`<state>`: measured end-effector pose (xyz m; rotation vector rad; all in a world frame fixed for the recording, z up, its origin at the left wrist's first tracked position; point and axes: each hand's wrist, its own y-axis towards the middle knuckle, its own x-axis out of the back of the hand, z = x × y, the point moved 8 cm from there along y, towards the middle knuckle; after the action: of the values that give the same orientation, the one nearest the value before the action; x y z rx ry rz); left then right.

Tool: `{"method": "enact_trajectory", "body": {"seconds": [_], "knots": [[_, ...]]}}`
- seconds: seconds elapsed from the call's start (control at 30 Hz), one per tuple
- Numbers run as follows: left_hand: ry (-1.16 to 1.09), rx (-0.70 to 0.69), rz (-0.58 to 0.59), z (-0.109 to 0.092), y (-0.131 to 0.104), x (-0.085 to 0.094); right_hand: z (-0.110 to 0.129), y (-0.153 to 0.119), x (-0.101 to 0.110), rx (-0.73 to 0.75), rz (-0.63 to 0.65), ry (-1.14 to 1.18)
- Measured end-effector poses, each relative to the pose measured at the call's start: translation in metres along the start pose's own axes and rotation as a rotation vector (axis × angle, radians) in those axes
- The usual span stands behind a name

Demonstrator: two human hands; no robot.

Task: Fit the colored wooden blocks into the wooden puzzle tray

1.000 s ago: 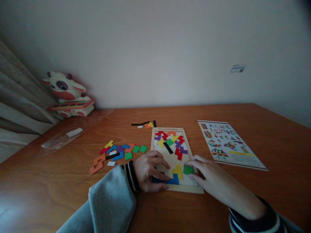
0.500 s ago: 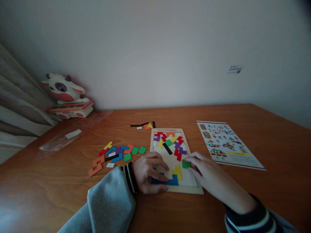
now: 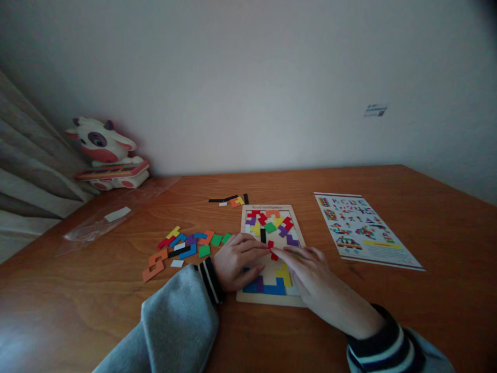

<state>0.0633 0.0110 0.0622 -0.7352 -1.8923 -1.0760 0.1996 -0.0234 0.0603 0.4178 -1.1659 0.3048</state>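
A wooden puzzle tray lies in front of me with flat coloured pieces in it. My left hand rests over its left side, fingers stretched out, the fingertips at a red puzzle piece in the middle. From the right, my right hand reaches over the tray, its extended fingers touching that same piece. A black bar stands lengthwise just above. Nearer to me are a yellow piece and a blue piece. The green piece is mostly hidden beneath my right hand.
Loose puzzle pieces are spread left of the tray, and a few more lie behind it. On the right is a printed sheet. A clear plastic bag and a cow toy with a keyboard occupy the left back.
My right hand has moved left from the green piece to the red piece. My left hand has shifted slightly up. The red piece has moved left, and the black bar is now turned lengthwise.
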Motion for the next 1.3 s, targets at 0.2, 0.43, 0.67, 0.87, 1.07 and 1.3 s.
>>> {"method": "enact_trajectory", "body": {"seconds": [0.2,0.43,0.67,0.87,1.07,1.3], "knots": [[0.057,0.018,0.084,0.002,-0.003,-0.009,-0.023,-0.006,0.013,-0.081,-0.015,-0.046],[0.079,0.059,0.084,0.002,-0.001,-0.005,-0.023,-0.009,0.004,-0.099,0.053,-0.034],[0.137,0.048,0.083,0.0,-0.001,-0.005,-0.018,-0.006,0.005,-0.099,0.009,-0.055],[0.105,-0.024,0.107,-0.005,-0.001,-0.008,-0.018,-0.008,-0.023,-0.08,0.139,0.0],[0.037,-0.07,0.087,-0.008,-0.001,-0.009,-0.008,-0.004,-0.028,-0.007,0.088,0.048],[0.072,-0.081,0.063,-0.007,-0.002,-0.01,-0.016,0.0,-0.008,-0.068,-0.094,0.025]]}}
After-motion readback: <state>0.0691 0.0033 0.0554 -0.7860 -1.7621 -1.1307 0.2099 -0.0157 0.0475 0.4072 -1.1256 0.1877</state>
